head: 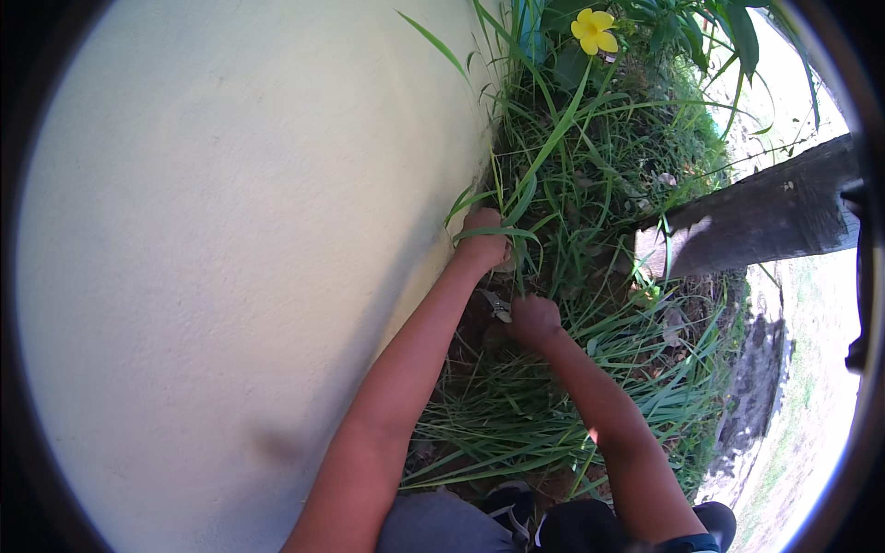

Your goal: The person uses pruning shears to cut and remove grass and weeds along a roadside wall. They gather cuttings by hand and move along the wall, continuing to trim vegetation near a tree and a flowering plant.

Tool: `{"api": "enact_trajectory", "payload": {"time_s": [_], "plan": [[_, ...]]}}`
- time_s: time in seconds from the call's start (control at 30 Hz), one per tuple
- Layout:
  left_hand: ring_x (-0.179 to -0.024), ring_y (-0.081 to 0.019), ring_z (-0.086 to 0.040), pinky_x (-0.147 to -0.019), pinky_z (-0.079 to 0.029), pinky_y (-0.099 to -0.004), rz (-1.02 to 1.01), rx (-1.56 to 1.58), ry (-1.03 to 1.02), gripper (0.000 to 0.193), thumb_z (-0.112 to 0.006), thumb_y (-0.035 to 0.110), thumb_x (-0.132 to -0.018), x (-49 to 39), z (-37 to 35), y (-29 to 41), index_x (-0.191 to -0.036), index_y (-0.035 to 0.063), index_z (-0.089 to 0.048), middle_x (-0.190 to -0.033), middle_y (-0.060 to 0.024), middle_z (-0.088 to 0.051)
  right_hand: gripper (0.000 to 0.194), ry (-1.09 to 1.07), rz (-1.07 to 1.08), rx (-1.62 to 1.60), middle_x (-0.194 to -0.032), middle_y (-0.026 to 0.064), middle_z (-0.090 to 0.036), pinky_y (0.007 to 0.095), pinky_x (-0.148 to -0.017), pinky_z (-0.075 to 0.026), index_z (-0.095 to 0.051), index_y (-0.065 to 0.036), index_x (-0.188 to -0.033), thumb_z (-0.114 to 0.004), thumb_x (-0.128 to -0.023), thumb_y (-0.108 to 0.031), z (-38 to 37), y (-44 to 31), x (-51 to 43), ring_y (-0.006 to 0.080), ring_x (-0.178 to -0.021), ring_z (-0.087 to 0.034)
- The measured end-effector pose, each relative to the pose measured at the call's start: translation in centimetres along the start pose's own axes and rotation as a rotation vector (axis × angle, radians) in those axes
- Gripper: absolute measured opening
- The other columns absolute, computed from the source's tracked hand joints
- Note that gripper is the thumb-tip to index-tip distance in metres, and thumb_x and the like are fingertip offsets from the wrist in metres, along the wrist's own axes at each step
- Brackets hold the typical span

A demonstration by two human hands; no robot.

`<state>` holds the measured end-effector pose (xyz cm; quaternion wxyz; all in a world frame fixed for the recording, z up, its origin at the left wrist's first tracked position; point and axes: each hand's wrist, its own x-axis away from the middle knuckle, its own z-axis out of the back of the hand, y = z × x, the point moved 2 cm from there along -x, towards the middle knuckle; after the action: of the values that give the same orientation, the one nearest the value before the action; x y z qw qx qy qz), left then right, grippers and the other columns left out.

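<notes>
My left hand (486, 238) is closed around the base of a clump of long grass blades (525, 193), close against the foot of a pale plastered wall (228, 228). Just below and to the right, my right hand (534, 319) is closed on a small metal hand tool, seemingly pruning shears (496, 305). The tool's metal end points up and left towards the soil under my left hand; its handles are mostly hidden in my fist. Long grass blades (539, 422) lie flattened between my forearms.
A thick wooden post or plank (753, 211) juts in from the right. A yellow flower (594, 31) and leafy stems stand at the top, beside something blue (531, 31). My dark shoes (511, 508) are at the bottom edge, with sunlit ground at right.
</notes>
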<state>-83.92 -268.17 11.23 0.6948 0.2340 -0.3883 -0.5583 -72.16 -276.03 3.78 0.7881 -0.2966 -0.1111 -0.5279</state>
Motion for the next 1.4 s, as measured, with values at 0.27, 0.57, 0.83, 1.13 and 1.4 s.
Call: {"api": "enact_trajectory", "payload": {"time_s": [0.27, 0.57, 0.83, 1.13, 1.4], "plan": [[-0.097, -0.0314, -0.060, -0.079, -0.049, -0.0413, -0.032, -0.824, -0.408, 0.029, -0.050, 0.008, -0.078, 2.8, -2.7, -1.4, -0.102, -0.0035, -0.060, -0.104, -0.0236, -0.060, 0.057, 0.118, -0.142, 0.245, -0.111, 0.0143, -0.052, 0.0400, -0.094, -0.037, -0.056, -0.002, -0.106, -0.066, -0.065, -0.040, 3.4, 7.0, 6.1, 0.0255, -0.103, -0.054], [-0.102, -0.0318, -0.049, -0.080, -0.045, -0.0413, -0.330, -0.989, -0.419, 0.028, -0.048, 0.013, -0.082, 11.5, -11.1, -4.3, -0.104, -0.0009, -0.058, -0.112, -0.0179, -0.049, 0.059, 0.579, -0.463, -0.055, -0.112, 0.0170, -0.050, 0.0445, -0.095, -0.037, -0.049, -0.003, -0.110, -0.069, -0.064, -0.034, 9.8, 10.2, 11.2, 0.0310, -0.102, -0.054], [-0.103, -0.0332, -0.050, -0.083, -0.044, -0.0426, -0.423, -0.866, -0.326, 0.026, -0.043, 0.015, -0.084, 12.4, -14.6, -2.6, -0.098, -0.0016, -0.058, -0.114, -0.0202, -0.047, 0.052, 0.768, 0.194, 0.317, -0.097, 0.0105, -0.054, 0.0368, -0.081, -0.038, -0.053, -0.004, -0.107, -0.069, -0.063, -0.028, 7.0, 3.7, 3.9, 0.0270, -0.095, -0.052], [-0.122, -0.0475, -0.024, -0.102, -0.021, -0.0547, -0.229, -0.687, -0.540, 0.086, -0.050, 0.061, -0.077, 14.2, -10.7, -2.6, -0.133, 0.0008, -0.025, -0.132, -0.0296, -0.027, 0.045, 0.333, -0.353, 0.611, -0.100, 0.0118, -0.058, 0.0373, -0.084, -0.037, -0.058, -0.003, -0.102, -0.067, -0.069, -0.033, 2.0, 13.2, 5.5, 0.0260, -0.097, -0.054], [-0.126, -0.0592, 0.000, -0.097, -0.007, -0.0697, -0.417, -1.101, -0.772, 0.128, -0.071, 0.064, -0.053, 21.4, -13.0, -2.2, -0.141, 0.0271, 0.015, -0.142, -0.0322, 0.011, 0.054, 0.190, -0.343, 0.417, -0.106, 0.0122, -0.057, 0.0371, -0.090, -0.036, -0.056, -0.003, -0.105, -0.070, -0.065, -0.036, 4.0, 13.7, 8.6, 0.0266, -0.101, -0.054]]}}
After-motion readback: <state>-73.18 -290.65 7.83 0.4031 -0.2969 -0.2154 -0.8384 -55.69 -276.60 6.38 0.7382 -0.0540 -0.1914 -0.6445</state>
